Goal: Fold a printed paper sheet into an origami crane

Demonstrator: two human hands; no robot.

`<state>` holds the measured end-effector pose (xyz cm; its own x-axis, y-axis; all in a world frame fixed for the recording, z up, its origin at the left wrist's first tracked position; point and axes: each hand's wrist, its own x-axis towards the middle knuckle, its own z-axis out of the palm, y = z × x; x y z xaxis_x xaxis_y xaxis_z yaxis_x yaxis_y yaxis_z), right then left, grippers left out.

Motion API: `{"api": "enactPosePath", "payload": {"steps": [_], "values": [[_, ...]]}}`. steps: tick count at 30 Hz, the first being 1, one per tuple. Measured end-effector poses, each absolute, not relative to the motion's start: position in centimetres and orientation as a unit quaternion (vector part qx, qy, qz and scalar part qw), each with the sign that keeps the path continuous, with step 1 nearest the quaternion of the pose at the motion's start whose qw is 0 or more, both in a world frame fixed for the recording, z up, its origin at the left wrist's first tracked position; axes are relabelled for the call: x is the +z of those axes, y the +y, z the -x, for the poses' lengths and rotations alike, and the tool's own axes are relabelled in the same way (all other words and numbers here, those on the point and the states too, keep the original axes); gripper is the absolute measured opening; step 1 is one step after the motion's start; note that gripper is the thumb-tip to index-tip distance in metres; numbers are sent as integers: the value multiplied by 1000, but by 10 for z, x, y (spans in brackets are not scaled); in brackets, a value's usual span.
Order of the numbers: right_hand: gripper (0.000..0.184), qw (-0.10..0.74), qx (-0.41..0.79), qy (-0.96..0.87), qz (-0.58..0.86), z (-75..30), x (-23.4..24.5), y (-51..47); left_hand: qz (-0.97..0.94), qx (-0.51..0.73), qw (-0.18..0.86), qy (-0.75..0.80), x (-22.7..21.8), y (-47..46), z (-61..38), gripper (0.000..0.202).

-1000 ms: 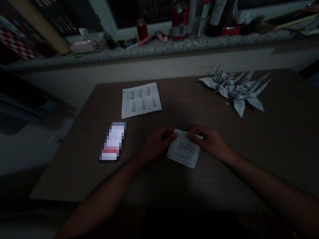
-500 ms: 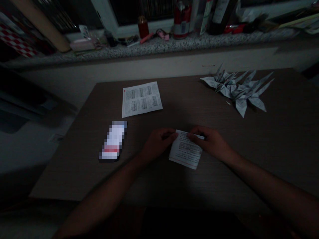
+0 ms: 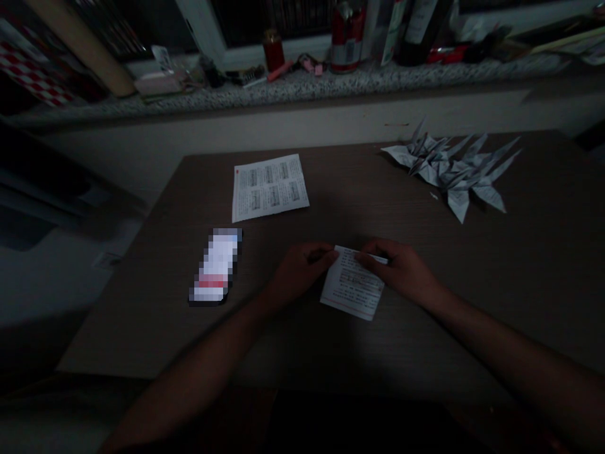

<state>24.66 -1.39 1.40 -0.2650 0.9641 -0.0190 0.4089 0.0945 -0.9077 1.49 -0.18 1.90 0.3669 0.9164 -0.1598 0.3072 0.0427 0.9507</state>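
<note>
A small folded square of printed paper (image 3: 357, 290) is held between my two hands, just above or on the table. My left hand (image 3: 305, 268) pinches its upper left corner between thumb and fingers. At the upper right edge, my right hand (image 3: 394, 268) grips it with the thumb on top and the fingers behind. Beyond the hands lies a larger printed sheet (image 3: 270, 188), flat on the table. Several folded paper cranes (image 3: 454, 167) of printed paper sit in a cluster at the back right.
On the left of the brown table (image 3: 155, 265) lies a phone (image 3: 216, 265) with a lit, blurred screen. Behind the table runs a stone window sill (image 3: 293, 85) holding a red can (image 3: 346, 38), a dark bottle (image 3: 418, 31), a small jar (image 3: 273, 50) and other clutter.
Almost nothing differs. Both hands keep their hold on the folded paper, and the view has shifted very slightly.
</note>
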Motion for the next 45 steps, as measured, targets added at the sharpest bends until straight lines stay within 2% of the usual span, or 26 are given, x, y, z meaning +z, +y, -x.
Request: {"api": "enactPosePath", "payload": {"steps": [45], "values": [[27,320,418,-676,516,-249,16,-17,-642,286,532,473,21,-4,-14,26]]}}
